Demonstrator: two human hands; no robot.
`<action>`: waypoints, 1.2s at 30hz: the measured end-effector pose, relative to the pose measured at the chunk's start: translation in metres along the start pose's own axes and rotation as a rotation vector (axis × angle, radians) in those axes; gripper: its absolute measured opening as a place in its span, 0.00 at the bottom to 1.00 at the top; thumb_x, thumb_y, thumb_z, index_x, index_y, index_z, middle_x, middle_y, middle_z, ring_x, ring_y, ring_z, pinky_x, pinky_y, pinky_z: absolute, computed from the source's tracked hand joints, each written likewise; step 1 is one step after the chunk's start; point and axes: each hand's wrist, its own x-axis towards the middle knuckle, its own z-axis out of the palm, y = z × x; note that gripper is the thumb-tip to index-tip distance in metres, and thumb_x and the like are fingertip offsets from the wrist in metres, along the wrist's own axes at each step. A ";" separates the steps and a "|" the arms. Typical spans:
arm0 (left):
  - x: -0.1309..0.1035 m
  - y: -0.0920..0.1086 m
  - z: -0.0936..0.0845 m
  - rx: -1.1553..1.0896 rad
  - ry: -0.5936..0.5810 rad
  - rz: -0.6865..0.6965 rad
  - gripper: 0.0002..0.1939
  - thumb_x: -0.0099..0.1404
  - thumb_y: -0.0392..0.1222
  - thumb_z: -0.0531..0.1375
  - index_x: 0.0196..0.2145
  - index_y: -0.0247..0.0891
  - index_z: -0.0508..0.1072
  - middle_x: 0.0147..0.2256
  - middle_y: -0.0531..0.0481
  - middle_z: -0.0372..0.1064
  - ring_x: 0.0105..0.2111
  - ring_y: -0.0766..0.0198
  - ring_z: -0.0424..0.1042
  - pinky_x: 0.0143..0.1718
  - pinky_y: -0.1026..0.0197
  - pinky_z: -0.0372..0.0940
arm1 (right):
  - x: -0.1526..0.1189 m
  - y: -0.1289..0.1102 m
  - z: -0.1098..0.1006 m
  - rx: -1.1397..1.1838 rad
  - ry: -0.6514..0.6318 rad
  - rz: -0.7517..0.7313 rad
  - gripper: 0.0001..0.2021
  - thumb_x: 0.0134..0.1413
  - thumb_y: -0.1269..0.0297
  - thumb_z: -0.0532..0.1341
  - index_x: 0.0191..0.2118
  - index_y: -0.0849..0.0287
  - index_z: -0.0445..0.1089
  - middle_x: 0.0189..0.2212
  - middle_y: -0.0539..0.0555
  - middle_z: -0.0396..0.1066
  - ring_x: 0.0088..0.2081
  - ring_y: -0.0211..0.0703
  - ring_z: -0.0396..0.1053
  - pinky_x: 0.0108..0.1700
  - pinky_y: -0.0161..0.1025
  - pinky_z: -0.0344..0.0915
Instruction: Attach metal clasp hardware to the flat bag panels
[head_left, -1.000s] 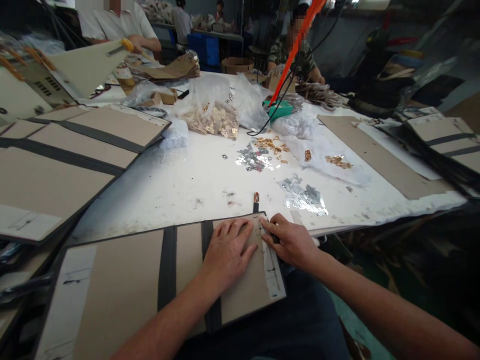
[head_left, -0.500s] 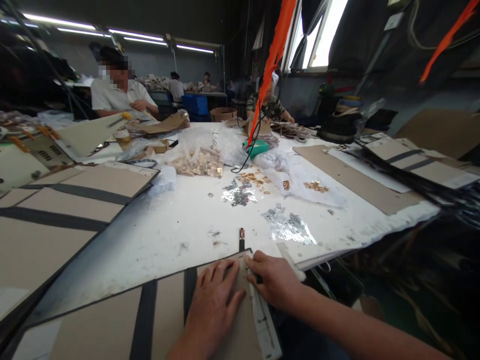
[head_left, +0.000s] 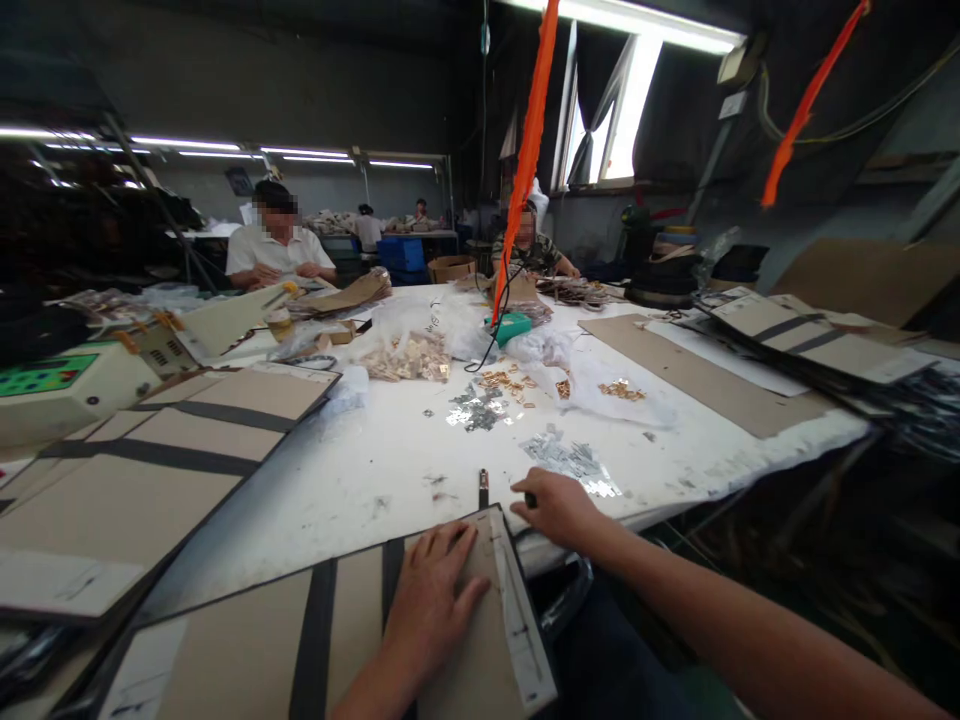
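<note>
My left hand (head_left: 435, 590) lies flat, fingers spread, on a beige board (head_left: 352, 590) with dark grey strips across it and dark edging. A white patterned strip runs down the board's right end. Just past its far corner a short dark strap with a shiny metal end (head_left: 484, 485) sticks out. My right hand (head_left: 559, 508) is raised to the right of that corner, apart from the board. Its fingers are curled round a small dark piece that I cannot make out. Nearby on the table lie flat silvery metal pieces (head_left: 570, 455).
Similar boards (head_left: 187, 450) are stacked at left beside a machine with a green panel (head_left: 52, 372). Gold-coloured pieces (head_left: 622, 390), a plastic bag of parts (head_left: 412, 355) and a green box (head_left: 511, 328) sit farther back. An orange strip (head_left: 525, 150) hangs down. People work across the table.
My right hand has let go of the board's corner and moved up and right, off it. My left hand stays flat on the board. The view has tilted upward.
</note>
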 end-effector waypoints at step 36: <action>-0.007 0.004 0.001 -0.133 0.031 -0.048 0.31 0.65 0.47 0.68 0.64 0.44 0.67 0.63 0.48 0.67 0.63 0.49 0.62 0.65 0.42 0.55 | 0.009 -0.050 0.014 0.328 -0.155 0.209 0.08 0.51 0.61 0.64 0.26 0.58 0.75 0.17 0.49 0.71 0.24 0.41 0.68 0.31 0.35 0.59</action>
